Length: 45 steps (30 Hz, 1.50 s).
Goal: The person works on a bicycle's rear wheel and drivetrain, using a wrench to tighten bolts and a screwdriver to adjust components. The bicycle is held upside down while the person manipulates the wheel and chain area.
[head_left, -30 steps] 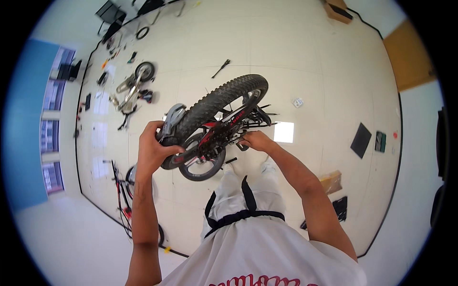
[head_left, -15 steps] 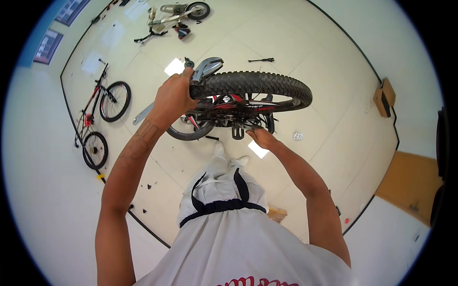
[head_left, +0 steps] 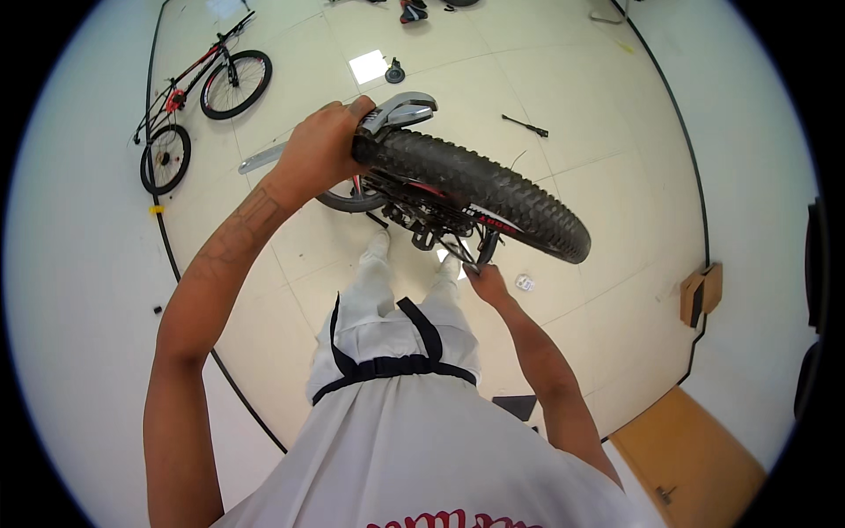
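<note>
My left hand [head_left: 327,145] is closed around an adjustable wrench [head_left: 407,111] and rests against the near end of a knobbly black tyre [head_left: 480,189]. The wrench's silver jaws stick out beyond my fingers, and its handle shows on the other side of the hand. Below the tyre is the red, white and black bicycle [head_left: 506,227] it belongs to, with a pedal and dark drivetrain parts visible. Lower down, my right hand [head_left: 487,283] is closed on a dark curved part of this bicycle; its fingertips are partly hidden.
Another bicycle [head_left: 204,81] lies along the floor at the far left. A round black part [head_left: 394,72] and a thin black tool [head_left: 525,126] lie beyond the tyre. A cardboard box [head_left: 701,295] stands by the right wall, with a brown panel [head_left: 691,449] nearer.
The tyre has tilted, its right end swinging down and nearer. My right hand has shifted slightly lower with the bicycle. The whole view has turned, moving the floor items.
</note>
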Motion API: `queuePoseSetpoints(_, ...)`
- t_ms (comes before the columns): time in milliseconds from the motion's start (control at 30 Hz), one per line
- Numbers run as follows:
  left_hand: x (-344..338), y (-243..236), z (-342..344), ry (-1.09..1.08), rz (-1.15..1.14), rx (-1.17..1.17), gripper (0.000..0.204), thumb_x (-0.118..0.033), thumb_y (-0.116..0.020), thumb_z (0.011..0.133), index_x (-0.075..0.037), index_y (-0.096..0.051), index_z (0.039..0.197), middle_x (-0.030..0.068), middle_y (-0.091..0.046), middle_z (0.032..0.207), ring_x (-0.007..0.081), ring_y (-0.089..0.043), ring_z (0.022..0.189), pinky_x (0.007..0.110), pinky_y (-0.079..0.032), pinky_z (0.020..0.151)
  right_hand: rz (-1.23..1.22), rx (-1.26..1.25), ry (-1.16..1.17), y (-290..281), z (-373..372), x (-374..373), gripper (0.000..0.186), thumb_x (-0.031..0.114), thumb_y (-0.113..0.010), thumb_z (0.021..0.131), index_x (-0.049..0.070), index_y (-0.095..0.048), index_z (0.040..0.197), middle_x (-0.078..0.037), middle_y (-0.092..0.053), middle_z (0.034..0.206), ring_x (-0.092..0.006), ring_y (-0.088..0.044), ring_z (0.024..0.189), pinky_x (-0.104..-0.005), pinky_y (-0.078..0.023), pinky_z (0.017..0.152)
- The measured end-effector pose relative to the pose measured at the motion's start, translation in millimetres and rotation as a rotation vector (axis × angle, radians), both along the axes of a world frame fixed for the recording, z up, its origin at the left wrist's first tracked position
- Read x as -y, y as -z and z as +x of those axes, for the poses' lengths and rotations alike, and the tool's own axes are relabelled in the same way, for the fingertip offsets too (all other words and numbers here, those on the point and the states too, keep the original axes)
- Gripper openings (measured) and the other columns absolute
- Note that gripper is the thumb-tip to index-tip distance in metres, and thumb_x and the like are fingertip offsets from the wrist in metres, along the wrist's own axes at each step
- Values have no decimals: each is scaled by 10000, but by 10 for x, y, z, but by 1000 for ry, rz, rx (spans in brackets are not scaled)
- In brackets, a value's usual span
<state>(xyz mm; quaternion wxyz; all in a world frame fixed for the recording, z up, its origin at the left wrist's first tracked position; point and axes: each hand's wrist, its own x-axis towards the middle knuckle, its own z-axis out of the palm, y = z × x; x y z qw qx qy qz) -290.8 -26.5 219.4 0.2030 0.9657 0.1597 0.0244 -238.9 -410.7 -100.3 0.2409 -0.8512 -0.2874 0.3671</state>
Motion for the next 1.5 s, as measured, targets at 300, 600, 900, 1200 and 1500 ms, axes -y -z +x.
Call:
queuePoseSetpoints(300, 56, 145, -15, 8, -13, 115, 510, -88, -811, 624, -84, -550, 1063, 143, -631, 828, 356, -608, 849, 448, -467, 727, 52, 29, -55, -717, -147, -229, 486, 433, -524, 959, -14, -622, 794, -211, -605, 661, -404, -609, 646, -481, -452, 599)
queuePoseSetpoints(600, 19, 239, 33, -15, 18, 78, 629, -99, -839, 581, -127, -554, 1141, 107, -696, 874, 334, -671, 891, 451, -525, 745, 291, 237, -11, -311, 134, -204, 379, 324, -561, 952, -17, -607, 792, -205, -606, 638, -406, -598, 598, -476, -435, 556)
queuePoseSetpoints(900, 39, 291, 82, -26, 15, 35, 667, -116, -850, 593, -151, -554, 1190, 104, -712, 934, 334, -675, 922, 445, -525, 786, 507, 176, -35, 23, 275, -380, 305, 250, -571, 954, -47, -609, 901, -230, -615, 738, -401, -595, 669, -462, -435, 601)
queuePoseSetpoints(1200, 65, 200, 70, -50, -22, -2, 596, -103, -845, 595, -132, -547, 1111, 114, -700, 892, 351, -669, 906, 448, -513, 772, 549, 225, 46, 36, 108, -315, 233, 193, -552, 959, -29, -621, 945, -187, -625, 748, -325, -596, 661, -404, -444, 617)
queuePoseSetpoints(1500, 71, 182, 37, -42, -53, 30, 593, -56, -823, 592, -85, -541, 1113, 131, -697, 860, 340, -673, 857, 408, -511, 754, 517, 293, 82, -41, 39, -259, 235, 194, -541, 962, -19, -585, 875, -217, -623, 776, -399, -598, 713, -456, -448, 634)
